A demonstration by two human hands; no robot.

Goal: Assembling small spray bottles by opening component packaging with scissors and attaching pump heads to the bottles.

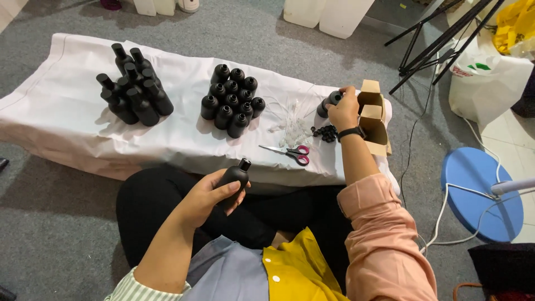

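My left hand (214, 192) grips a matte black bottle (233, 177) over my lap, its neck pointing up. My right hand (344, 109) reaches out to the right end of the low table and closes on a black bottle (333, 99) that stands beside another black bottle and an open cardboard box (374, 120). A black watch sits on that wrist. Small black caps (325, 132) lie in a pile just below the right hand.
A white cloth (67, 111) covers the low table. A cluster of open black bottles (232, 100) stands mid-table, and capped bottles (135, 86) stand at the left. Red-handled scissors (290, 151) and clear plastic pieces (292, 131) lie near the front. A blue lamp base (473, 189) and tripod legs are at the right.
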